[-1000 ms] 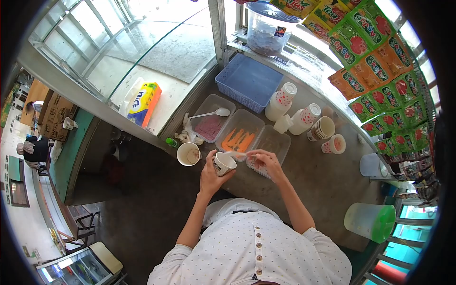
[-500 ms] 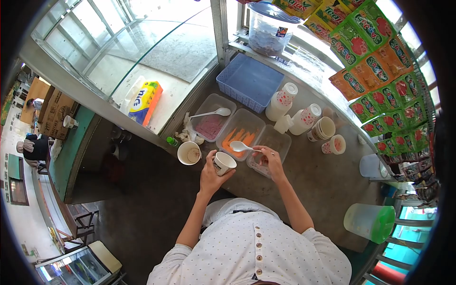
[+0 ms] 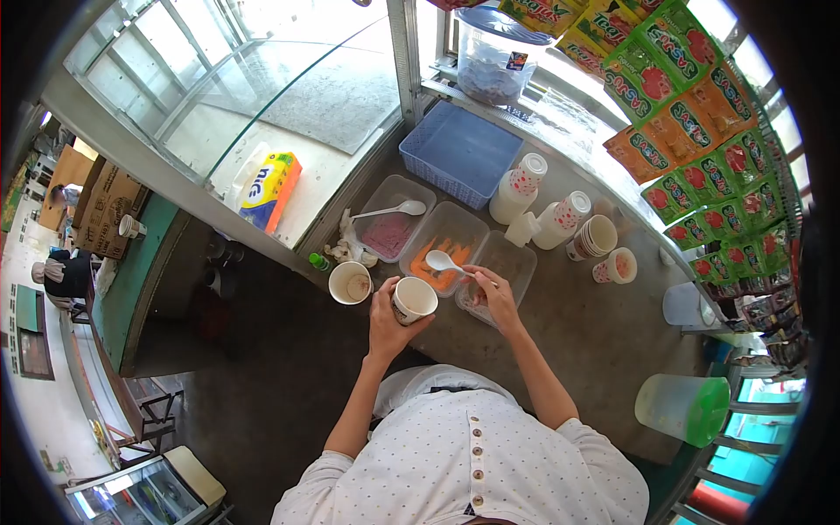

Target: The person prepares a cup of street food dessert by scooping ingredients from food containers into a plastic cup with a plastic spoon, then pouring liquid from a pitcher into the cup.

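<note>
The brown surface point(image 3: 595, 324) is bordered on its left by a glass case, and the blue basket point(image 3: 446, 181) is set against its far edge, towards the left corner. By the right end, near the near edge, a green-lidded container point(image 3: 665, 405) is seen lying on its side or strongly tilted. Between the basket and the near edge, three open tubs are lined up: the pink-filled tub point(image 3: 392, 181) nearest the left edge, the orange-filled tub point(image 3: 448, 210) in the middle, and the third tub point(image 3: 518, 262) on the right.

The paper cup point(image 3: 414, 299) is held by the left hand point(image 3: 386, 324), its grip closed around the side and its mouth turned up, just over the near edge. A stained cup point(image 3: 350, 278) is placed just beside it, at the left edge. The white spoon point(image 3: 444, 262) is pinched by its handle in the right hand point(image 3: 499, 302), with its bowl over the orange contents — whether these are touched cannot be told.

The step in hand is judged to be spooning at the middle tub. For any move of the spoon, a level bowl and a steady cup are called for — the tub rims should be cleared
</note>
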`<state>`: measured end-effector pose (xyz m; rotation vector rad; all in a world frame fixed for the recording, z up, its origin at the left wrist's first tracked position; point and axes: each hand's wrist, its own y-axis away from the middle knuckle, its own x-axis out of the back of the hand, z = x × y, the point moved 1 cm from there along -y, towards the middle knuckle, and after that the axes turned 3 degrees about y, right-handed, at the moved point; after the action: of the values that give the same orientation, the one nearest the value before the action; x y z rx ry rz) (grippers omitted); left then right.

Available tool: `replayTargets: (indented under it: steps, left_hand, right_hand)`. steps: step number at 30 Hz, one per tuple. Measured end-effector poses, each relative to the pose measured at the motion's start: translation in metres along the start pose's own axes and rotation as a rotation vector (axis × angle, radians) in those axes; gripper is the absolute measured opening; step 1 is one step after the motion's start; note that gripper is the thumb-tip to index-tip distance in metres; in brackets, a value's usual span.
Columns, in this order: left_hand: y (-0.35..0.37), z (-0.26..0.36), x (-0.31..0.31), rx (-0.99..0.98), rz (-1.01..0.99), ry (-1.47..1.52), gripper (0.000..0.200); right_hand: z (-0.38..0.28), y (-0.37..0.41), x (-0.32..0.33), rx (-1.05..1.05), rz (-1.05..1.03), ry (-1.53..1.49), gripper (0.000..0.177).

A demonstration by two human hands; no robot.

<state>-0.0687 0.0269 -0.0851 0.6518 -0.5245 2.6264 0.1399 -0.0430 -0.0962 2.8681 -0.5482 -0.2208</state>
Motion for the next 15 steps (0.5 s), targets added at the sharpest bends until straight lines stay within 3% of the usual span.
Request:
replayTargets:
  steps: [5,7,9,11,12,15]
  left_hand:
    - [0.0,0.018,0.007,0.005,-0.007,0.379,0.087]
    - [-0.004,0.035,0.009,-0.169,0.139,0.525,0.083]
    - [-0.002,0.033,0.004,-0.164,0.168,0.48,0.084]
    - [0.002,0.036,-0.004,0.064,0.208,0.486,0.083]
    - [0.003,0.052,0.0,-0.074,0.136,0.468,0.083]
    - [0.014,0.067,-0.012,-0.109,0.026,0.469,0.082]
  right_hand:
    - [0.001,0.001,-0.002,-0.089,0.026,0.13,0.036]
    - [-0.001,0.007,-0.001,0.047,0.092,0.401,0.038]
    - [0.002,0.013,0.002,0.065,0.118,0.38,0.038]
    - [0.004,0.018,0.005,0.091,0.164,0.359,0.038]
    - [0.001,0.025,0.005,0.107,0.203,0.348,0.039]
    - [0.001,0.048,0.009,0.125,0.268,0.302,0.042]
